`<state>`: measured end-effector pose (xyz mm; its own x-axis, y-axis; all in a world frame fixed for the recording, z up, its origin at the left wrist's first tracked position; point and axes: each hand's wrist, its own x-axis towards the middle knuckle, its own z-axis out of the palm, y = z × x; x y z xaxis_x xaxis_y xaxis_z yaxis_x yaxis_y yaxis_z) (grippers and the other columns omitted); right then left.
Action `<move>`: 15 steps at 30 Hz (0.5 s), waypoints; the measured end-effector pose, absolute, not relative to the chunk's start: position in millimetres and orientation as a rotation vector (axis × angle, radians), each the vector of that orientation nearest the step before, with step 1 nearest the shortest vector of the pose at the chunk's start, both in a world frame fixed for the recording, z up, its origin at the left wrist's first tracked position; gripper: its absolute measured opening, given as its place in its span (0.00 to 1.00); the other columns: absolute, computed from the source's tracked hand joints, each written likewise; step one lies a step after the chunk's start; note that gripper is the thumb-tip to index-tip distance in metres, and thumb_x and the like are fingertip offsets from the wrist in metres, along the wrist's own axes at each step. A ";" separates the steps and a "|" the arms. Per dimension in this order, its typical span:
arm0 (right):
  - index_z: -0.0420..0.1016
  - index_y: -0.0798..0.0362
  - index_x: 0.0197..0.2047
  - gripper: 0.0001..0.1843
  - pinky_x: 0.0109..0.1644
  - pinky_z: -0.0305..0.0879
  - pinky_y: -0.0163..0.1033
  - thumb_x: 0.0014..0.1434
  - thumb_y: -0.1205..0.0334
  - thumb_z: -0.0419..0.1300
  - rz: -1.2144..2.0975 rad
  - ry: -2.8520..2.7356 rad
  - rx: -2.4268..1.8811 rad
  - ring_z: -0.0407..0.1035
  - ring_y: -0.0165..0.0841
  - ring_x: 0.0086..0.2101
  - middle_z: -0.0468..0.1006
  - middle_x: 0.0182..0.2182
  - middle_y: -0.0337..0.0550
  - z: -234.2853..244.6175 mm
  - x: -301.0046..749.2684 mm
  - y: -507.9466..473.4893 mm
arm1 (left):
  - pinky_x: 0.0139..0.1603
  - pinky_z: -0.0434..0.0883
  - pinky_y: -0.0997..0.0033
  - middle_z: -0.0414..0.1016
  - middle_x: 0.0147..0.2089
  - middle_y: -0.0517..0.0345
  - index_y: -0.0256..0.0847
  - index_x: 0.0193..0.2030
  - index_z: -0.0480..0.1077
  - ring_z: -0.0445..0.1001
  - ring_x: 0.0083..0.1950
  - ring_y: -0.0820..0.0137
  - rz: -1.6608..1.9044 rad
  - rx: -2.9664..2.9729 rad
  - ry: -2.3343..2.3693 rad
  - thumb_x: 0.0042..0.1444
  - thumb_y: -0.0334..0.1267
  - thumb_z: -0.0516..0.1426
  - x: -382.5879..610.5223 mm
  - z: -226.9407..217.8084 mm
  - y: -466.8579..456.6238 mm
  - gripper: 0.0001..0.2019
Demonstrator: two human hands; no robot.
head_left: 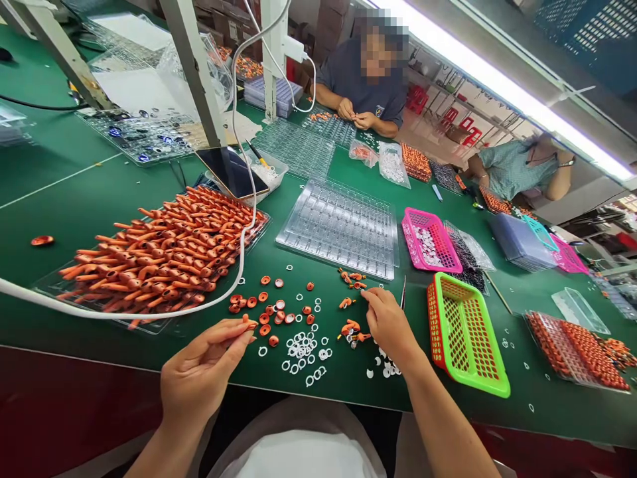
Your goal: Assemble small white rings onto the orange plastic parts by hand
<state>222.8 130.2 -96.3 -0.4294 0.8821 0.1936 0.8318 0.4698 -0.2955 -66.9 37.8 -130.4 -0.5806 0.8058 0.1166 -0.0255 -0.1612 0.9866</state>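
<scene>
My left hand (202, 365) is closed in a pinch on a small orange earbud shell (250, 324) above the table's front edge. My right hand (391, 325) reaches to a small group of orange earbud parts (351, 326). Its fingertips are together beside these pieces, and what they grip, if anything, is hidden. Between the hands lie loose round orange caps (265, 318) and many white rings (301, 348). Small white pieces (387, 366) lie partly under my right wrist. A large heap of orange stemmed earbud shells (169, 252) rests on a clear tray at left.
A white cable (242, 259) droops across the heap. Clear plastic trays (343, 229) lie ahead. A pink basket (430, 239) and green and red stacked baskets (465, 335) stand right, with tweezers (403, 292) nearby. A phone (231, 172) leans on a tub. Two people sit opposite.
</scene>
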 end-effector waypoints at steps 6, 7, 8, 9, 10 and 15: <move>0.73 0.53 0.53 0.17 0.52 0.70 0.50 0.65 0.73 0.50 0.277 -2.373 -1.385 0.68 0.41 0.47 0.75 0.45 0.50 -90.5 211.3 122.7 | 0.46 0.79 0.81 0.81 0.38 0.61 0.43 0.35 0.79 0.81 0.39 0.71 1.797 0.914 1.501 0.48 0.28 0.66 -68.4 -134.1 37.5 0.08; 0.73 0.53 0.53 0.17 0.52 0.70 0.49 0.65 0.72 0.51 0.305 -2.389 -1.362 0.68 0.41 0.48 0.75 0.46 0.49 -90.7 209.0 124.3 | 0.46 0.79 0.81 0.81 0.38 0.61 0.43 0.35 0.79 0.81 0.39 0.71 1.797 0.922 1.497 0.48 0.28 0.66 -68.9 -135.1 37.5 0.08; 0.73 0.52 0.53 0.17 0.52 0.70 0.49 0.65 0.72 0.52 0.327 -2.409 -1.338 0.68 0.41 0.48 0.75 0.47 0.49 -91.6 206.5 127.1 | 0.46 0.80 0.81 0.81 0.38 0.61 0.43 0.36 0.79 0.81 0.40 0.71 1.800 0.929 1.490 0.48 0.28 0.66 -69.3 -136.0 37.4 0.08; 0.73 0.52 0.53 0.16 0.52 0.70 0.48 0.65 0.72 0.52 0.336 -2.424 -1.320 0.68 0.41 0.48 0.75 0.47 0.48 -93.0 204.1 130.7 | 0.45 0.80 0.80 0.81 0.38 0.61 0.43 0.36 0.79 0.81 0.40 0.71 1.804 0.935 1.482 0.48 0.28 0.66 -69.5 -136.5 37.3 0.08; 0.73 0.52 0.53 0.16 0.52 0.70 0.48 0.65 0.71 0.53 0.334 -2.432 -1.308 0.68 0.41 0.48 0.75 0.47 0.48 -94.5 202.1 134.7 | 0.45 0.80 0.80 0.81 0.38 0.60 0.43 0.36 0.79 0.81 0.40 0.70 1.809 0.939 1.477 0.48 0.28 0.66 -69.4 -136.6 37.2 0.08; 0.74 0.55 0.50 0.13 0.53 0.69 0.52 0.66 0.70 0.53 0.273 -2.381 -1.350 0.68 0.43 0.48 0.75 0.46 0.51 -88.0 203.2 141.2 | 0.44 0.82 0.75 0.81 0.37 0.59 0.42 0.35 0.79 0.81 0.40 0.68 1.827 0.904 1.496 0.49 0.29 0.66 -65.3 -128.4 35.9 0.06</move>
